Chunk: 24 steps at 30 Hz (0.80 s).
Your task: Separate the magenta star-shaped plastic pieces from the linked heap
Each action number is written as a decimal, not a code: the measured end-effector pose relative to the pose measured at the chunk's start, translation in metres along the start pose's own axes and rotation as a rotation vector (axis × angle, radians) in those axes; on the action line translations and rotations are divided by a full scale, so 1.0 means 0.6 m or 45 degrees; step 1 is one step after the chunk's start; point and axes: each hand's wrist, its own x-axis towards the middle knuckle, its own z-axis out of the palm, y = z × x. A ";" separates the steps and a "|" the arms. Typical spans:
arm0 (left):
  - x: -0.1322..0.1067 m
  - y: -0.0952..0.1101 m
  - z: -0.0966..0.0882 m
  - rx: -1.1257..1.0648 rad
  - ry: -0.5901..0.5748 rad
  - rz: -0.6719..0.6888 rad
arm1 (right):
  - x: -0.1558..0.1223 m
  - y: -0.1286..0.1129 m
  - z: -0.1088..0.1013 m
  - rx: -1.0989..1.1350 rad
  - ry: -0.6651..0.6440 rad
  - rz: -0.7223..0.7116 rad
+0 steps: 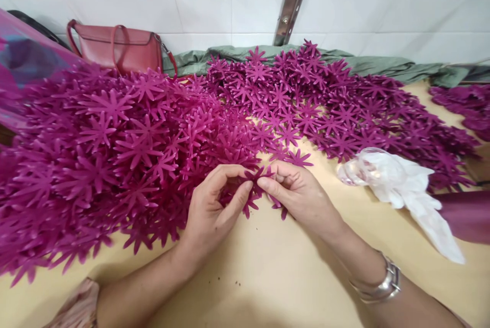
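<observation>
My left hand (218, 200) pinches one side of a small magenta star-shaped flower piece (255, 179) between thumb and fingertips. On its other side, the thumb and forefinger of my right hand (302, 195) close on the same piece. Some of its narrow petals hang below my fingers, and part of it is hidden by them. A large heap of matching magenta flower pieces (126, 149) lies to the left, close to my left hand. One loose flower piece (296, 158) rests on the table just beyond my right hand.
Darker flower pieces (344, 108) spread across the back and right of the pale yellow table (268, 277). A white, partly clear plastic bag (398, 180) lies at the right. At the back left are a red handbag (118, 47) and a green cloth (187, 61) along the tiled wall.
</observation>
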 end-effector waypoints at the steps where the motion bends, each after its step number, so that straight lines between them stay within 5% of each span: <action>1: 0.001 0.002 0.000 -0.043 0.012 -0.045 | 0.001 0.001 -0.002 0.008 -0.015 0.003; 9: 0.011 0.020 -0.004 -0.320 0.365 -0.150 | 0.013 0.018 -0.024 0.162 0.266 0.049; 14: 0.004 0.022 0.002 -0.436 0.222 -0.278 | 0.018 0.019 -0.023 0.213 0.304 0.043; 24: -0.006 0.015 0.009 -0.502 0.155 -0.356 | 0.018 0.013 -0.026 -0.179 0.451 -0.150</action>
